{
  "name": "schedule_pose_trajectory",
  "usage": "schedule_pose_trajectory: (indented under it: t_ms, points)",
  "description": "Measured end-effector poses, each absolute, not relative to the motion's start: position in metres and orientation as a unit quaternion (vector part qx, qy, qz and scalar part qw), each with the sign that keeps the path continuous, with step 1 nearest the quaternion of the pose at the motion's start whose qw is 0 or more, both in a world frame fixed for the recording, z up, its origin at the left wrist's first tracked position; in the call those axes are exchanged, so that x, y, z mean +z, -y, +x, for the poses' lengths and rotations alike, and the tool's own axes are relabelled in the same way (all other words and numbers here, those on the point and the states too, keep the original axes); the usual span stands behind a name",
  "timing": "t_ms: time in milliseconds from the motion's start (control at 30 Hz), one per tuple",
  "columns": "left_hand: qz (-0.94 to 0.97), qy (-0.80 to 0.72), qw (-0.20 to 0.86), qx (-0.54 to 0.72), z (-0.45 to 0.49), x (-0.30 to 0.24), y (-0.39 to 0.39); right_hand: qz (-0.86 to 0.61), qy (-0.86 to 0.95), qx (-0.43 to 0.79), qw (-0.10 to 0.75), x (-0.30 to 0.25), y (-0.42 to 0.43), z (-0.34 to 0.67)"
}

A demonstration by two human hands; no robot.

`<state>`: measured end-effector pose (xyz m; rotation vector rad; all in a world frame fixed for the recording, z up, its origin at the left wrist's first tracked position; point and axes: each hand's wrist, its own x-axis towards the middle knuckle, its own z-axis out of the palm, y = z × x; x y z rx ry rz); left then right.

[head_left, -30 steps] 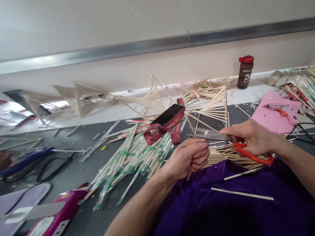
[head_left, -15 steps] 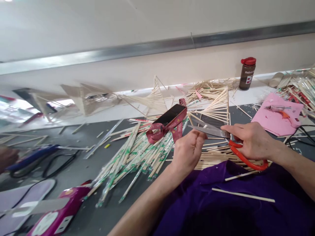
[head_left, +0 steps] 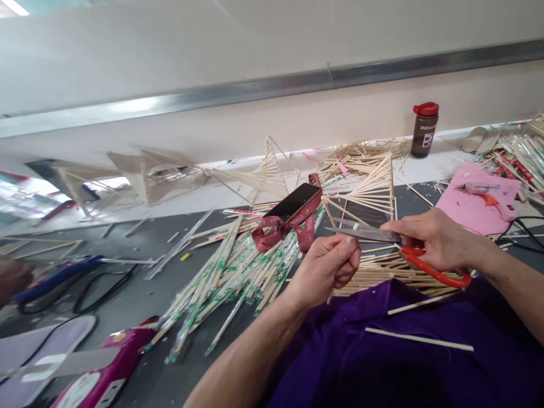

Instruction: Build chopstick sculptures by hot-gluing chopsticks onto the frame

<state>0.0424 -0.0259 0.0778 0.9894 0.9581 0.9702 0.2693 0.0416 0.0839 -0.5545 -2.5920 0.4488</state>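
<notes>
My right hand [head_left: 433,238] grips a pair of scissors [head_left: 365,231] by its orange-red handle. Their blades point left, slightly apart, just above my left hand [head_left: 331,263]. That hand is closed in a pinch around a thin wooden chopstick [head_left: 330,297]; only a short end shows below the fist and the rest is hidden. Behind the blades stands a fan-shaped frame of sticks [head_left: 374,190]. Bare chopsticks [head_left: 369,277] lie in a row under my hands, and two loose ones rest on the purple cloth [head_left: 340,351] over my lap.
Wrapped chopsticks [head_left: 238,272] are heaped left of my hands, below a phone [head_left: 293,203] with a red strap. A bottle [head_left: 425,130] and pink paper [head_left: 471,198] bearing a glue gun [head_left: 488,198] stand right. At far left, another person's hand [head_left: 15,279] is beside a blue tool [head_left: 59,276].
Both hands and the scissors have shifted slightly. The blades have closed partway, and the small stick end that showed above my left fist is no longer visible; an end now shows below it.
</notes>
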Motion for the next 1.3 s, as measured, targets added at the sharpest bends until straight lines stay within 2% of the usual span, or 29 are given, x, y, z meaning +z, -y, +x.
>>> schedule_pose_trajectory:
  t_ms: [167, 267, 333, 433, 500, 567, 633, 767, 967, 1100, 1200, 1300]
  points:
    - [0.361, -0.288, 0.814, 0.353, 0.039, 0.085, 0.031, -0.16, 0.937, 0.224, 0.215, 0.094, -0.042, 0.275]
    - [0.365, -0.283, 0.823, 0.331, 0.037, 0.08, 0.026, -0.171, 0.939, 0.218, 0.206, 0.094, -0.042, 0.275]
    - [0.416, -0.381, 0.736, 0.374, 0.038, 0.075, 0.022, -0.207, 0.939, 0.189, 0.199, 0.091, -0.043, 0.273]
    - [0.54, -0.558, 0.456, 0.435, 0.04, 0.068, 0.017, -0.275, 0.929, 0.132, 0.21, 0.083, -0.041, 0.268]
    - [0.608, -0.604, 0.286, 0.428, 0.04, 0.067, 0.017, -0.301, 0.922, 0.102, 0.223, 0.079, -0.038, 0.264]
    - [0.646, -0.609, 0.198, 0.414, 0.04, 0.067, 0.019, -0.308, 0.92, 0.081, 0.23, 0.077, -0.033, 0.261]
    - [0.658, -0.604, 0.176, 0.413, 0.038, 0.066, 0.021, -0.304, 0.921, 0.067, 0.235, 0.076, -0.029, 0.259]
    - [0.624, -0.589, 0.264, 0.44, 0.037, 0.063, 0.022, -0.291, 0.922, 0.074, 0.246, 0.079, -0.028, 0.258]
    - [0.451, -0.47, 0.613, 0.447, 0.042, 0.081, 0.028, -0.238, 0.931, 0.169, 0.218, 0.091, -0.035, 0.269]
    - [0.37, -0.344, 0.77, 0.389, 0.04, 0.093, 0.034, -0.198, 0.933, 0.228, 0.197, 0.098, -0.037, 0.276]
    - [0.345, -0.268, 0.831, 0.345, 0.038, 0.089, 0.033, -0.171, 0.932, 0.245, 0.205, 0.099, -0.039, 0.277]
    - [0.378, -0.319, 0.79, 0.363, 0.039, 0.081, 0.027, -0.19, 0.937, 0.215, 0.2, 0.095, -0.041, 0.275]
